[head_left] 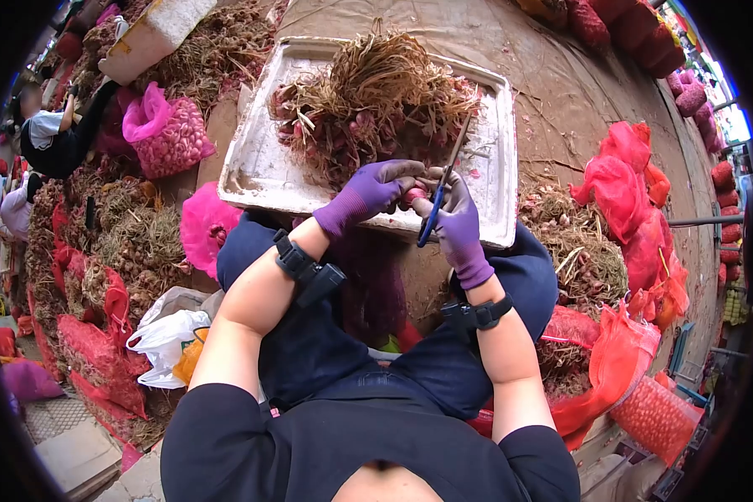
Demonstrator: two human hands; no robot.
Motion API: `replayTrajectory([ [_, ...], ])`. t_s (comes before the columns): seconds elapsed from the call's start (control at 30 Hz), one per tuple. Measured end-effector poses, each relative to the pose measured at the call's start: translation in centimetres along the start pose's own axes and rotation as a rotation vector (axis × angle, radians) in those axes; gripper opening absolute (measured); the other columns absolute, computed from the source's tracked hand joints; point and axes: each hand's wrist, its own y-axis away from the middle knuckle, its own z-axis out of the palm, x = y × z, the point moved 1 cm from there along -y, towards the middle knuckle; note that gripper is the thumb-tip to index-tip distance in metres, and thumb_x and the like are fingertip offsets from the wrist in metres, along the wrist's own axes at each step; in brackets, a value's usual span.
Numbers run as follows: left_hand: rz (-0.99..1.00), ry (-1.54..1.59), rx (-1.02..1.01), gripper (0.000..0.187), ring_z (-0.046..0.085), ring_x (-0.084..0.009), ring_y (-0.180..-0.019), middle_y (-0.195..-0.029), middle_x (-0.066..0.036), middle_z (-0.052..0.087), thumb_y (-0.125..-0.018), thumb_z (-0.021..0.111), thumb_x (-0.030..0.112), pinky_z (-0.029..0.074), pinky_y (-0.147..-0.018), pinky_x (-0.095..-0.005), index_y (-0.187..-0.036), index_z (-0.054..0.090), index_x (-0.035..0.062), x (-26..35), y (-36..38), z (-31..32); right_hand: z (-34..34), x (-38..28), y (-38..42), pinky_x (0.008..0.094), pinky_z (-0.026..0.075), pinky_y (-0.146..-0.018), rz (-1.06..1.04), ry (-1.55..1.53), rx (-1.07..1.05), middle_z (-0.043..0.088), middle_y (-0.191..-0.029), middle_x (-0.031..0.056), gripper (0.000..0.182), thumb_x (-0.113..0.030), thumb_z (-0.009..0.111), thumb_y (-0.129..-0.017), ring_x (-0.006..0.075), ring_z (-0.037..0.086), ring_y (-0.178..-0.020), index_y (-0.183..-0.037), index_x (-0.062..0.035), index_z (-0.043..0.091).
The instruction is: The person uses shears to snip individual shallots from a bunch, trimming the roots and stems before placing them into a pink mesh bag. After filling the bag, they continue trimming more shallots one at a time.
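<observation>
My left hand (375, 191), in a purple glove, is closed around a reddish shallot (414, 195) at the near edge of the white foam tray (255, 180). My right hand (457, 219), gloved the same way, grips a pair of scissors (432, 219) with blue handles. The blades point up and away over the tray, and the right fingertips meet the left ones beside the shallot. Beyond both hands, a heap of shallots with dry stalks (376, 92) fills much of the tray, which rests across my knees.
Pink net bags of bulbs (171, 138) stand on the left near more dry stalks (142, 230). Red net bags (632, 209) and a shallot pile (590, 259) lie to my right. A white plastic bag (169, 343) sits by my left leg. Another person (50, 138) is at far left.
</observation>
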Motion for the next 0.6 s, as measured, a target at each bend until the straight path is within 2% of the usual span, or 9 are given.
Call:
replayTrajectory([
  [0.07, 0.004, -0.027, 0.034, 0.035, 0.051, 0.0002, -0.069, -0.098, 0.003, 0.065, -0.095, 0.055, 0.022, 0.041, -0.055, -0.0164, -0.126, 0.056, 0.0063, 0.2, -0.1, 0.1, -0.6, 0.0, 0.0, 0.0274, 0.052, -0.08, 0.041, -0.007, 0.024, 0.06, -0.109, 0.0131, 0.05, 0.0, 0.069, -0.079, 0.0172, 0.062, -0.095, -0.123, -0.0002, 0.043],
  [0.13, 0.029, 0.107, 0.104, 0.035, 0.055, -0.0021, -0.077, -0.103, 0.002, 0.064, -0.093, 0.057, 0.019, 0.046, -0.064, -0.0179, -0.127, 0.056, 0.0075, -0.3, -0.5, 0.0, -1.0, 0.2, -0.3, 0.028, 0.053, -0.078, 0.003, -0.13, 0.082, 0.061, -0.106, 0.014, 0.049, 0.001, 0.066, -0.081, 0.0189, 0.064, -0.093, -0.123, 0.0001, 0.042],
  [0.17, 0.207, 0.119, 0.115, 0.04, 0.061, -0.013, -0.093, -0.112, -0.003, 0.063, -0.088, 0.063, 0.014, 0.049, -0.08, -0.0248, -0.127, 0.056, 0.0091, -0.7, -1.0, 0.4, -1.0, -0.1, -0.4, 0.0281, 0.054, -0.074, 0.007, -0.189, 0.099, 0.061, -0.106, 0.0138, 0.049, -0.002, 0.066, -0.083, 0.0196, 0.065, -0.089, -0.124, -0.0006, 0.04],
  [0.2, 0.206, 0.119, 0.113, 0.04, 0.061, -0.013, -0.093, -0.112, -0.003, 0.063, -0.088, 0.063, 0.014, 0.049, -0.08, -0.0248, -0.127, 0.056, 0.0091, -1.0, -1.1, 0.3, -1.0, -0.4, -0.2, 0.0281, 0.054, -0.074, 0.007, -0.189, 0.101, 0.061, -0.106, 0.0138, 0.049, -0.002, 0.066, -0.083, 0.0196, 0.065, -0.089, -0.124, -0.0006, 0.04],
  [0.27, 0.785, -0.685, 0.14, 0.043, 0.062, -0.0199, -0.098, -0.119, -0.01, 0.06, -0.084, 0.067, 0.015, 0.049, -0.086, -0.0269, -0.125, 0.057, 0.0101, 0.2, -0.8, 0.5, -1.5, -0.7, 0.0, 0.0276, 0.055, -0.07, 0.109, -0.205, 0.171, 0.061, -0.106, 0.0134, 0.048, -0.007, 0.065, -0.086, 0.0191, 0.066, -0.086, -0.125, -0.0014, 0.038],
  [0.3, 0.77, -0.651, 0.079, 0.047, 0.062, -0.0262, -0.101, -0.125, -0.014, 0.056, -0.079, 0.069, 0.007, 0.05, -0.087, -0.0295, -0.124, 0.057, 0.012, -0.2, -0.7, 0.7, -2.0, 0.1, -0.1, 0.0276, 0.055, -0.068, 0.098, -0.158, 0.136, 0.06, -0.104, 0.0114, 0.045, -0.01, 0.064, -0.087, 0.0172, 0.065, -0.085, -0.124, -0.0018, 0.04],
  [0.4, 0.686, -0.454, 0.019, 0.045, 0.062, -0.0251, -0.101, -0.122, -0.013, 0.057, -0.079, 0.067, -0.001, 0.051, -0.086, -0.0306, -0.122, 0.059, 0.0105, -0.8, -0.7, 1.0, -1.3, -0.5, 0.3, 0.031, 0.055, -0.073, 0.185, -0.077, 0.142, 0.059, -0.109, 0.011, 0.036, -0.01, 0.059, -0.091, 0.0183, 0.064, -0.095, -0.123, -0.0026, 0.045],
  [0.43, 0.634, -0.343, 0.015, 0.044, 0.063, -0.0241, -0.1, -0.117, -0.011, 0.06, -0.078, 0.066, -0.006, 0.052, -0.085, -0.0316, -0.119, 0.06, 0.0095, -0.7, -0.6, 1.0, -1.2, -0.5, 0.4, 0.0286, 0.055, -0.069, 0.156, -0.191, 0.116, 0.058, -0.1, 0.0084, 0.04, -0.012, 0.063, -0.089, 0.0158, 0.063, -0.085, -0.122, -0.001, 0.043],
  [0.6, 0.673, -0.399, 0.038, 0.04, 0.063, -0.0246, -0.101, -0.114, -0.012, 0.061, -0.079, 0.064, -0.005, 0.052, -0.086, -0.0316, -0.117, 0.061, 0.0074, 0.2, -0.3, 0.8, -2.0, 0.1, -0.1, 0.0323, 0.056, -0.072, 0.208, -0.371, 0.071, 0.057, -0.104, 0.0098, 0.041, -0.012, 0.061, -0.09, 0.0182, 0.064, -0.086, -0.124, -0.0006, 0.042],
])
